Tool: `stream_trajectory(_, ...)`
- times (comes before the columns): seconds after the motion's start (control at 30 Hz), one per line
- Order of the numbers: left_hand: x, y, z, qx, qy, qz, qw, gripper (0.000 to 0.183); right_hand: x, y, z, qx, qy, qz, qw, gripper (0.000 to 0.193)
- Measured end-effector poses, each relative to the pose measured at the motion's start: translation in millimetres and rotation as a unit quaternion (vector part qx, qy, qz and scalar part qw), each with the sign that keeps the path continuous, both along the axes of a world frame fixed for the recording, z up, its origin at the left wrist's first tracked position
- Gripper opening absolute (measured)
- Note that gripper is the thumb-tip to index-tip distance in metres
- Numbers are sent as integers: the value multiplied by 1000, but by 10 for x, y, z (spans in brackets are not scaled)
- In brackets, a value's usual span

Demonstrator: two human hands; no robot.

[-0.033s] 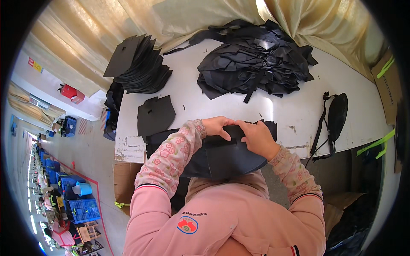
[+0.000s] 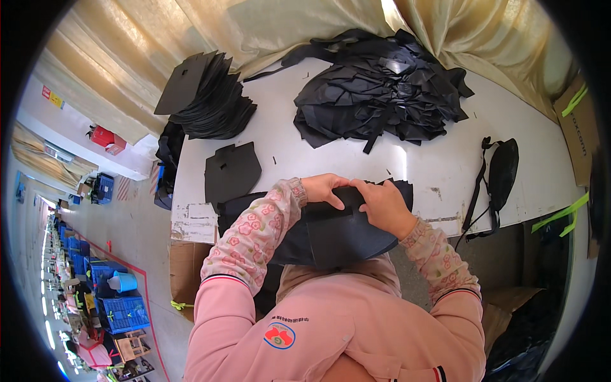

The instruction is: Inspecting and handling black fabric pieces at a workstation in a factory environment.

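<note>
At the near edge of the white table (image 2: 286,146), a black fabric piece (image 2: 331,239) hangs over the edge toward my lap. My left hand (image 2: 326,190) pinches its top edge with thumb and fingers. Right beside it, my right hand (image 2: 385,207) grips the same edge, and the fingertips of both hands nearly meet. More dark fabric lies beneath the piece and under my left forearm. Just beyond that forearm lies a single flat black panel (image 2: 234,170) with a small slot.
A tall stack of black panels (image 2: 213,102) stands at the far left. A large heap of black fabric pieces (image 2: 382,95) fills the back. To the right lies a black pouch with straps (image 2: 503,172). A cardboard box (image 2: 573,127) stands past the right edge, and curtains (image 2: 254,32) hang behind.
</note>
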State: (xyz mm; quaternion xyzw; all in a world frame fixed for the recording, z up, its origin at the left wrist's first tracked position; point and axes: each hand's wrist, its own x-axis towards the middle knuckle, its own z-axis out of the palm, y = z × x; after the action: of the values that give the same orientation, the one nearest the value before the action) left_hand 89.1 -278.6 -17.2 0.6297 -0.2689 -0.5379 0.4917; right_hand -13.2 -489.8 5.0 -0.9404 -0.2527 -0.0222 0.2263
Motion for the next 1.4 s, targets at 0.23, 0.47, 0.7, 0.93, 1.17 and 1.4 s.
stream_trajectory(0.23, -81, -42, -1, -7, -231, 94, 968, 68, 45, -8, -132, -2, 12, -28, 1000, 59)
stream_trajectory(0.47, -1010, -143, -49, 51, -654, -27, 754, 87, 606, -596, -453, 106, 23, -70, 992, 51)
stream_trajectory(0.7, -1126, -143, -465, 110, -632, -35, 766, 89, 2056, -1539, -564, 88, -111, -277, 950, 73)
stream_trajectory(0.93, -1186, -104, -529, 115, -611, -17, 783, 87, 2709, -1252, -80, -23, -32, -342, 939, 105)
stream_trajectory(1.17, -1161, -123, -556, 115, -593, -19, 797, 86, 3107, -1472, -421, -65, 110, -327, 936, 116)
stream_trajectory(1.4, -1126, -100, -544, 117, -579, -14, 807, 86, 2677, -1312, -674, -17, 27, -234, 972, 86)
